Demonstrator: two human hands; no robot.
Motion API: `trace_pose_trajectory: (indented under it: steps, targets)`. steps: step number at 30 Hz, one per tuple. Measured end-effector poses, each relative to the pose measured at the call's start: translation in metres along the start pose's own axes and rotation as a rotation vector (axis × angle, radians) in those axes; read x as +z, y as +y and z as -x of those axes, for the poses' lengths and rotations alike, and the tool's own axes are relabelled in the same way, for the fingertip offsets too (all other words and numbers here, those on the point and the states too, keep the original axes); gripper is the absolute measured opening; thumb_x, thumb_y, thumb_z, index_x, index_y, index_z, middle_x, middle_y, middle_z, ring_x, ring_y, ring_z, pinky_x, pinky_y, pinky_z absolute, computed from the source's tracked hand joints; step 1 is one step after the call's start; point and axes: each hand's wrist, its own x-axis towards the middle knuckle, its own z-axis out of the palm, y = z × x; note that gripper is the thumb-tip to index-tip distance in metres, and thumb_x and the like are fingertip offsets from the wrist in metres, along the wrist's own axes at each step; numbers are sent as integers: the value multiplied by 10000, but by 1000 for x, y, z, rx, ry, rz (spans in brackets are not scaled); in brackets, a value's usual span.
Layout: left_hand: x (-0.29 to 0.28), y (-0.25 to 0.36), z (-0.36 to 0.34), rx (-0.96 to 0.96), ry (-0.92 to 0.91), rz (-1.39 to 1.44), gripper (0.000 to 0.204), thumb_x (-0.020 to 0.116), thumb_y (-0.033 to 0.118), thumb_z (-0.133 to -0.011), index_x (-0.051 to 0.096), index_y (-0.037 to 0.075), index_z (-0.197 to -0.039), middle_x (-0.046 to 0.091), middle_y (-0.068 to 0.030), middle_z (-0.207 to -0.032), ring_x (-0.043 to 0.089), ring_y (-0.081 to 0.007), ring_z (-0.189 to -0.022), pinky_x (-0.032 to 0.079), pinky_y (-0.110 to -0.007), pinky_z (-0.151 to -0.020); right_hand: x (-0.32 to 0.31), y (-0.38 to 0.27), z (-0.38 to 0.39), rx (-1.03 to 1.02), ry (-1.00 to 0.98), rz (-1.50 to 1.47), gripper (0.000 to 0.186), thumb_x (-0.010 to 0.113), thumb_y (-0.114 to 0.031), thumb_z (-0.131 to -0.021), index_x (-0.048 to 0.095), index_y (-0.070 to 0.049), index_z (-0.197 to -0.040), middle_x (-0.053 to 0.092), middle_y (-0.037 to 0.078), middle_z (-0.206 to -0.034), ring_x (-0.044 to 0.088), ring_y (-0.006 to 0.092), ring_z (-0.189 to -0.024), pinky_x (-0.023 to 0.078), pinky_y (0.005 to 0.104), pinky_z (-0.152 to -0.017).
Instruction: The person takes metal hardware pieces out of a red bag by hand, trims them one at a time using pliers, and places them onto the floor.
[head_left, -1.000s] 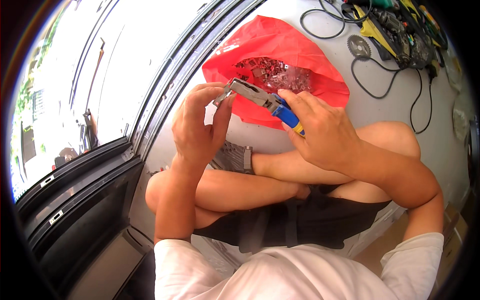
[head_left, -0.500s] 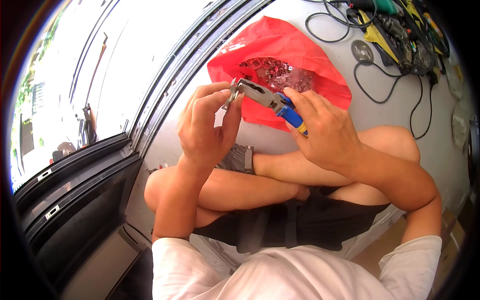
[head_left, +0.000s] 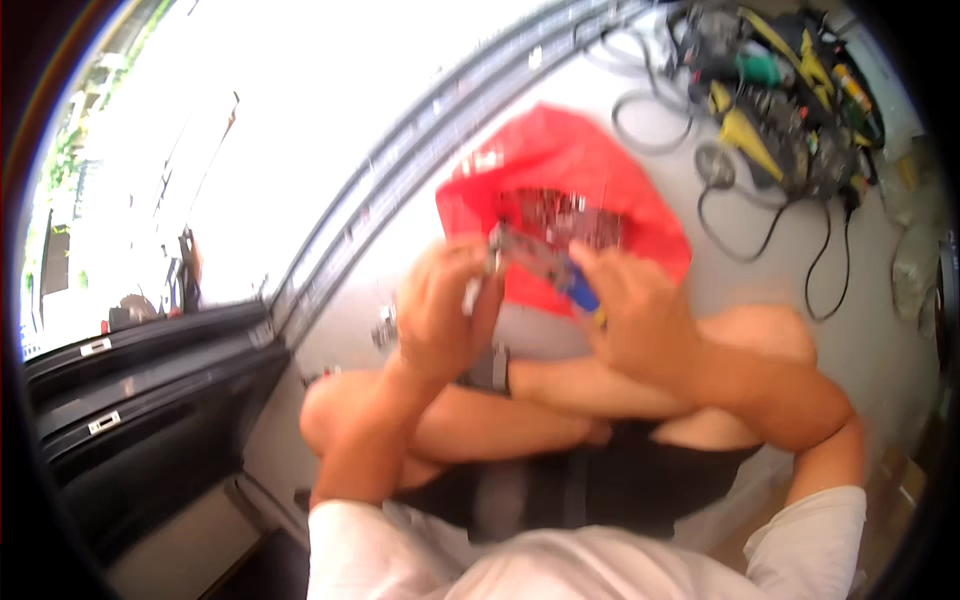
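My left hand [head_left: 445, 305] pinches a small silvery metal bracket [head_left: 494, 262] between thumb and fingers. In my right hand [head_left: 645, 315] is a pair of combination pliers [head_left: 537, 256] with blue and yellow handles. The tip of its jaws meets the bracket at my left fingertips; blur hides whether the jaws grip it. Just beyond both hands lies a red plastic bag [head_left: 590, 145], its mouth turned toward me. Many small metal pieces [head_left: 570, 214] show inside it.
Power tools [head_left: 775, 110] with black cables lie in a heap at the far right, a round saw blade [head_left: 713, 163] beside them. A metal piece [head_left: 383, 327] sits on the floor left of my hand. Dark door or window tracks [head_left: 400, 150] run along the left.
The whole scene has shifted downward in the picture and become blurred. The pliers' jaws are closer to the bracket at my left fingertips. Both hands keep their hold.
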Motion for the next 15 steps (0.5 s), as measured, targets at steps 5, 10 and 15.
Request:
trace_pose_trajectory:
  steps: [5,10,15]
  targets:
    - [13,0,24,-35,1,85,228,755,-38,-864,596,4,-1022,717,-180,-930,699,-309,-759,550,-373,-657,14,0,18,25,-80,-21,488,704,-130,-828,552,-7,-1276,591,192,-1017,605,413,-970,484,498,-850]
    - [10,11,17,-41,48,86,207,754,1,-895,584,20,-1012,713,-159,-915,695,-313,-768,545,-376,-658,14,-3,23,142,-158,-263,371,665,-193,-929,510,-27,-1223,587,231,-1043,613,459,-968,513,536,-832]
    - [8,13,9,-116,62,71,156,759,16,-876,630,24,-963,671,-145,-853,671,-325,-741,535,-384,-640,17,-1,20,79,-63,-274,351,648,-139,-892,491,-31,-1186,578,269,-1014,624,497,-901,525,570,-748]
